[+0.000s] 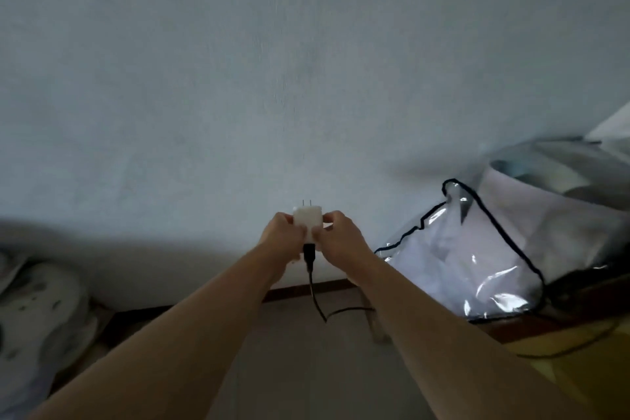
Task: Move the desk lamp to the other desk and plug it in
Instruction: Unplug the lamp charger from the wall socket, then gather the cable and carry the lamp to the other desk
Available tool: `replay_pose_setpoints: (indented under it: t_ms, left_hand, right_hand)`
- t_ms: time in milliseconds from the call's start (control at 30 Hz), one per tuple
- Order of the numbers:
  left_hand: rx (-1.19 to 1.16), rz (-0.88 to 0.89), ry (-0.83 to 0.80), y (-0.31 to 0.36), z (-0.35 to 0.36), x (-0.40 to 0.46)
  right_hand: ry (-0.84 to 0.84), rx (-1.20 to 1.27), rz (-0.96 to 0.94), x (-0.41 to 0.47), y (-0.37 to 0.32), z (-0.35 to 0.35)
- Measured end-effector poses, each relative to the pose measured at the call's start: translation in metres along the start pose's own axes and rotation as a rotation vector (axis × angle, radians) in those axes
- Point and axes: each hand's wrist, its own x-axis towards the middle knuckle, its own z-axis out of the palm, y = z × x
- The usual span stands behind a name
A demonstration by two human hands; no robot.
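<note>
A small white plug adapter (308, 220) with two metal prongs pointing up toward the wall is held between both hands. My left hand (281, 235) grips its left side and my right hand (337, 237) grips its right side. A black cable (315, 297) hangs from the adapter's underside, drops down and curls off to the right. The lamp itself is out of view, and I see no socket on the wall.
A plain pale wall (306, 78) fills most of the view. A clear plastic bag with black trim (477, 249) sits on a brown desk (562, 327) at the right. A patterned white bundle (37, 310) lies at the lower left. A dark skirting strip (300, 290) runs below my hands.
</note>
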Motion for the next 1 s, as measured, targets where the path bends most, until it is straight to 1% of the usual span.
replay_pose_setpoints:
  t_ms: [200,267,333,400,467,567,733,867,933,1000]
  left_hand:
    - [-0.107,0.058,0.022,0.066,-0.015,-0.059]
    - [-0.170,0.091,0.026,0.082,-0.018,-0.075]
    - [-0.237,0.121,0.035,0.097,-0.019,-0.093]
    - [-0.314,0.152,0.070,0.113,-0.018,-0.113]
    - [-0.406,0.162,0.103,0.124,-0.016,-0.132]
    - [-0.531,0.153,0.122,0.134,-0.009,-0.166]
    - [-0.731,0.131,0.084,0.141,0.008,-0.220]
    - [-0.684,0.208,0.087,0.145,0.020,-0.253]
    - [-0.601,0.246,0.101,0.148,0.023,-0.268]
    - [-0.469,0.296,0.123,0.152,0.024,-0.278]
  right_hand:
    - [-0.032,0.125,0.025,-0.053,-0.043,-0.045]
    - [-0.080,0.195,0.027,-0.071,-0.055,-0.059]
    - [-0.165,0.249,0.017,-0.094,-0.064,-0.074]
    - [-0.236,0.225,-0.067,-0.117,-0.071,-0.091]
    - [-0.275,0.149,-0.178,-0.140,-0.076,-0.108]
    - [-0.285,0.058,-0.273,-0.172,-0.075,-0.132]
    - [-0.276,-0.138,-0.396,-0.218,-0.057,-0.176]
    - [-0.219,-0.250,-0.392,-0.244,-0.034,-0.218]
    - [-0.173,-0.332,-0.375,-0.254,-0.021,-0.241]
    - [-0.098,-0.347,-0.336,-0.264,-0.008,-0.265]
